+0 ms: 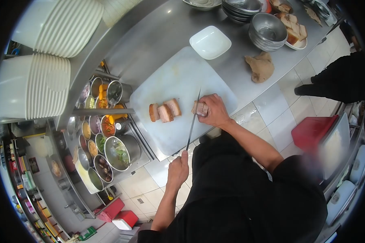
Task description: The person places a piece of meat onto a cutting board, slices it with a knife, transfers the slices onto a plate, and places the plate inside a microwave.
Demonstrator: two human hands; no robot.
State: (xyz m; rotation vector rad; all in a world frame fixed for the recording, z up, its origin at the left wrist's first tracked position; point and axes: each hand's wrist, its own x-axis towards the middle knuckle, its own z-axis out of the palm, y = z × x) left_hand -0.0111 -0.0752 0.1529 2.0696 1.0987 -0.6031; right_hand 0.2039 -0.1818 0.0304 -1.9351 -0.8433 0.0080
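My left hand (177, 171) is closed around the handle of a knife (192, 127). The long blade runs up across the white cutting board (170, 81) and lies against the left part of a piece of pork belly (201, 108). With curled fingers my right hand (215, 110) grips this piece from the right, covering part of it. To the left on the board sit several cut chunks of pork belly (165, 111), close together, with browned skin and pale layers.
Beyond the board stands a white square bowl (210, 42). Stacked metal bowls (267, 30), a crumpled brown cloth (260, 67) and more pork chunks (294, 28) are at the upper right. Metal containers of ingredients (117, 153) and stacked white dishes (32, 85) line the left. Another person's dark-clothed legs (336, 81) appear right.
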